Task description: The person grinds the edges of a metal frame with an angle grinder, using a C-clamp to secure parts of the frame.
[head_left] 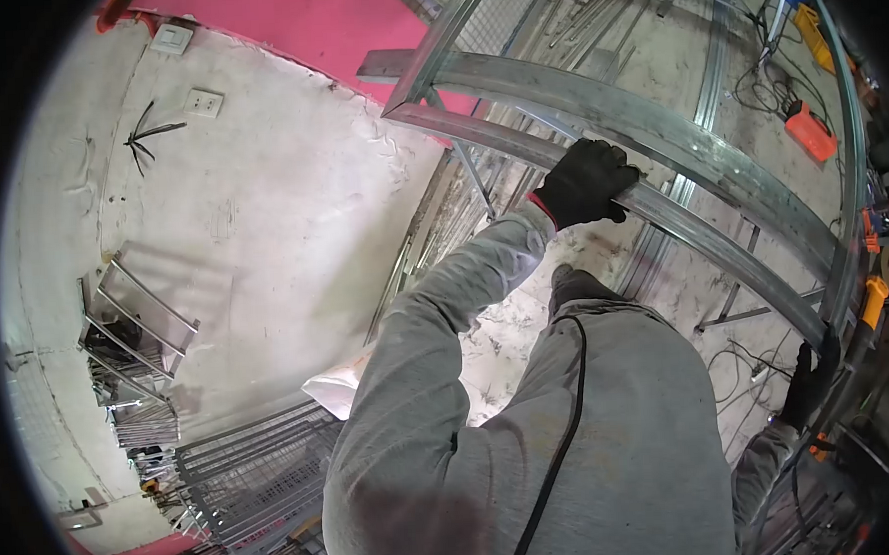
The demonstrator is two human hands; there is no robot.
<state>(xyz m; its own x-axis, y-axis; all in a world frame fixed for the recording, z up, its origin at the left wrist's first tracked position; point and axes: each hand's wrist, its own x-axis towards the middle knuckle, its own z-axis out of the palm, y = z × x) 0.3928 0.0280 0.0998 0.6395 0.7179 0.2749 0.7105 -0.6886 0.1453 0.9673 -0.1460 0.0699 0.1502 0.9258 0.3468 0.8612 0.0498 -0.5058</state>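
A grey metal frame (720,228) made of square tubes stretches across in front of me, from the upper middle to the right edge. My left hand (587,182), in a black glove with a red cuff edge, is wrapped over its nearer tube. At the frame's lower right corner, my right hand (814,375), also in a black glove, grips the metal, its fingers partly hidden and in shadow. Between the two hands the nearer tube runs in view, with the broader rail (646,120) beyond it.
Long metal bars (592,23) lie on the floor beyond the frame. On the right are an orange object (810,131), a yellow-handled tool (874,300) and loose cables (741,364). Mesh panels (265,474) lean by the pale wall (262,176) at left.
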